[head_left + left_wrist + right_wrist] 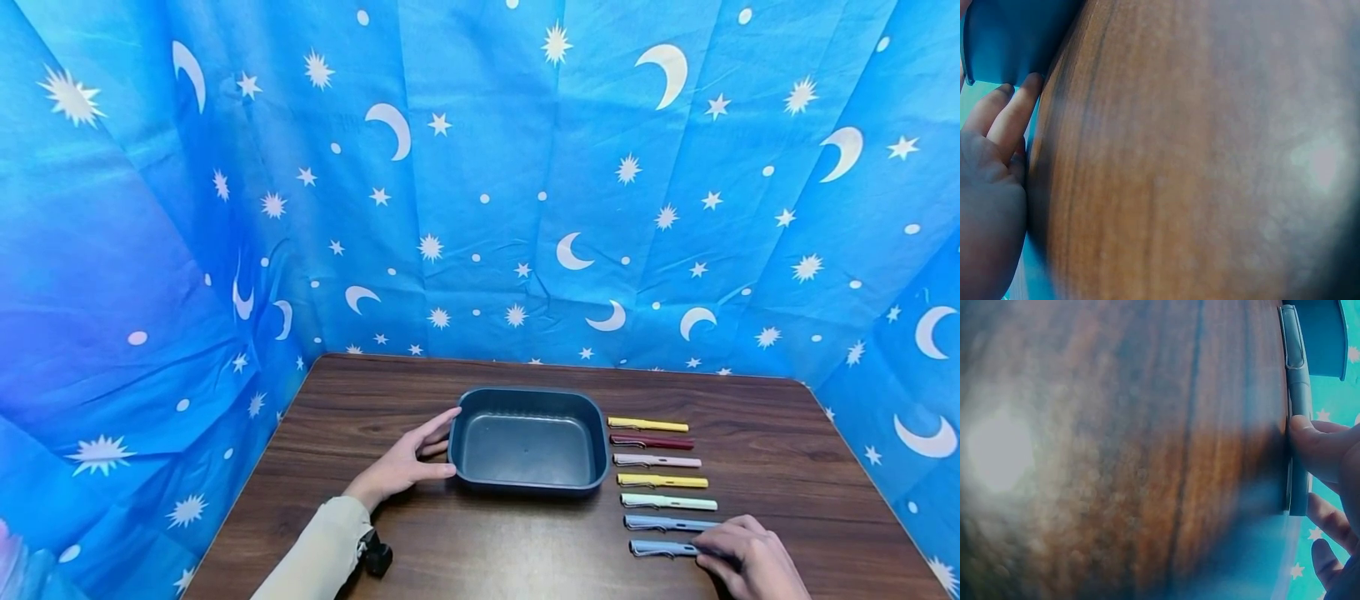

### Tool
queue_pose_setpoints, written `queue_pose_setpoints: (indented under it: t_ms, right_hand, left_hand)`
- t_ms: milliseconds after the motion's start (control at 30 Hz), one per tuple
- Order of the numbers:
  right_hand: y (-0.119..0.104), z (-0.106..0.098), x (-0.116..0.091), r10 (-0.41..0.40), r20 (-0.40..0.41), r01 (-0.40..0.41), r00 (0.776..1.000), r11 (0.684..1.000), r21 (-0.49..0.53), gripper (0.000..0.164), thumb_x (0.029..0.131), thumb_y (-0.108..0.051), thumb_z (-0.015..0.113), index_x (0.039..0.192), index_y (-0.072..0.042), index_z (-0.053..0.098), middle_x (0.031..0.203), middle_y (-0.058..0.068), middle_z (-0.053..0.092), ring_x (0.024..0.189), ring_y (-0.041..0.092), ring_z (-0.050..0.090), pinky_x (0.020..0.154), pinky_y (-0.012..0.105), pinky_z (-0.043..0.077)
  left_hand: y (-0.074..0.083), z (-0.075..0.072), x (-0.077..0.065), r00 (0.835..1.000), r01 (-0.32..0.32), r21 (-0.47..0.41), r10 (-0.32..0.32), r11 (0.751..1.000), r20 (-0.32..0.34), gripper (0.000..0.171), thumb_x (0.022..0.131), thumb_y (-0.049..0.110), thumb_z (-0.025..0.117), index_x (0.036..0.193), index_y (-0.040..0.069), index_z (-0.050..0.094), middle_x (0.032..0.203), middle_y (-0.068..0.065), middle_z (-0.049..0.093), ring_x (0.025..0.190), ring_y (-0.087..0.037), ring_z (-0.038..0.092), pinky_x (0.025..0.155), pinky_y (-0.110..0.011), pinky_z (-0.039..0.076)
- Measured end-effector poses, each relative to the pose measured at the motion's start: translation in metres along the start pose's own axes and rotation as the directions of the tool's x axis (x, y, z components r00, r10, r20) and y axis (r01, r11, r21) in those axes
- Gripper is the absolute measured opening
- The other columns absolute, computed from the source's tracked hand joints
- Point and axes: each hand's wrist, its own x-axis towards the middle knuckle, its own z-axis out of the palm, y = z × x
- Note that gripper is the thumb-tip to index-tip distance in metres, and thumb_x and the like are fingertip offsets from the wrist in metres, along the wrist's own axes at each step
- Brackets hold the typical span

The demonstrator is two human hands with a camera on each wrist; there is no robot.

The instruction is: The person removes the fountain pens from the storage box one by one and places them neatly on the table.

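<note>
A dark blue-grey plastic bin stands on the table with its opening up. My left hand rests against its left wall, thumb and fingers spread and fairly straight; in the left wrist view two fingertips meet the bin's side. To the right of the bin lies a column of capped pens with wire clips. At its near end, my right hand pinches the end of the nearest blue pen. Thumb and fingers take this pen along its barrel in the right wrist view.
Beyond the held pen lie another blue pen, a pale green one, a yellow one, a pink one, a dark red one and a second yellow one. Starry blue cloth hangs behind the wooden table.
</note>
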Motion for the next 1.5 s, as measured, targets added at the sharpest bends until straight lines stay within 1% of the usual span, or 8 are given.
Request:
queue_pose_setpoints:
  t_ms: [200,367,467,633,767,1000,1167,1500]
  right_hand:
    - [-0.003,-0.004,0.003,0.048,0.027,-0.048,0.998,0.999,0.008,0.040,0.059,-0.008,0.100,0.090,-0.026,0.082,0.089,-0.027,0.071,0.082,0.001,0.062,0.065,0.021,0.051]
    - [-0.017,-0.011,0.010,0.220,0.045,-0.220,0.974,0.975,-0.022,0.034,0.067,-0.018,0.099,0.094,-0.026,0.082,0.091,-0.022,0.072,0.086,0.003,0.064,0.070,0.031,0.058]
    - [-0.026,-0.014,0.016,0.320,0.030,-0.319,0.947,0.947,-0.028,0.031,0.073,-0.023,0.097,0.100,-0.023,0.082,0.094,-0.015,0.074,0.089,0.011,0.067,0.071,0.039,0.061]
    - [-0.034,-0.014,0.021,0.362,-0.006,-0.362,0.932,0.932,-0.013,0.038,0.080,-0.025,0.093,0.114,-0.014,0.080,0.106,0.000,0.078,0.099,0.028,0.069,0.076,0.050,0.061]
    - [-0.038,-0.013,0.026,0.369,-0.021,-0.369,0.929,0.929,-0.004,0.042,0.084,-0.023,0.090,0.121,-0.009,0.077,0.112,0.009,0.077,0.106,0.034,0.068,0.081,0.060,0.057]
    - [-0.041,-0.011,0.039,0.325,-0.079,-0.326,0.942,0.945,0.007,0.042,0.085,-0.018,0.088,0.124,-0.011,0.076,0.118,0.008,0.075,0.111,0.030,0.064,0.087,0.049,0.050]
    - [-0.041,-0.011,0.057,0.305,-0.080,-0.303,0.949,0.952,0.037,0.043,0.089,-0.017,0.084,0.128,-0.006,0.072,0.126,0.015,0.072,0.119,0.037,0.062,0.090,0.062,0.049]
    - [-0.044,-0.015,0.095,0.271,-0.119,-0.262,0.955,0.961,0.090,0.050,0.093,-0.020,0.080,0.139,-0.005,0.065,0.140,0.020,0.064,0.129,0.043,0.056,0.097,0.068,0.045]
  left_hand:
    - [-0.001,0.000,-0.001,1.000,-0.002,0.000,0.002,1.000,-0.001,0.084,0.098,0.021,0.078,0.165,0.039,0.031,0.171,-0.009,0.031,0.150,-0.035,0.044,0.118,-0.057,0.041]
    - [-0.002,-0.001,-0.002,1.000,-0.009,0.005,0.009,1.000,-0.005,0.084,0.098,0.021,0.078,0.165,0.039,0.031,0.171,-0.009,0.031,0.150,-0.035,0.043,0.117,-0.057,0.042]
    - [-0.002,-0.001,-0.002,1.000,-0.012,0.005,0.012,1.000,-0.005,0.084,0.098,0.020,0.078,0.165,0.039,0.031,0.171,-0.008,0.030,0.150,-0.035,0.044,0.117,-0.056,0.042]
    - [-0.003,0.001,-0.002,1.000,-0.014,-0.004,0.014,1.000,0.010,0.085,0.098,0.019,0.077,0.166,0.038,0.030,0.173,-0.004,0.027,0.150,-0.035,0.043,0.116,-0.054,0.044]
    - [-0.003,0.001,-0.001,1.000,-0.022,-0.008,0.022,1.000,0.015,0.084,0.098,0.019,0.077,0.166,0.037,0.030,0.173,-0.005,0.027,0.150,-0.035,0.043,0.117,-0.054,0.043]
    - [-0.003,0.002,0.001,0.999,-0.034,-0.005,0.034,0.999,0.021,0.085,0.099,0.017,0.076,0.166,0.037,0.029,0.173,-0.003,0.025,0.150,-0.035,0.043,0.117,-0.054,0.043]
    - [-0.003,0.001,0.003,0.999,-0.042,-0.013,0.042,0.999,0.026,0.085,0.099,0.014,0.075,0.167,0.035,0.028,0.173,-0.006,0.026,0.150,-0.035,0.043,0.117,-0.053,0.043]
    - [-0.003,-0.001,0.003,0.996,-0.085,-0.008,0.085,0.996,0.035,0.089,0.100,0.014,0.074,0.169,0.031,0.022,0.173,-0.008,0.026,0.151,-0.038,0.041,0.119,-0.058,0.038]
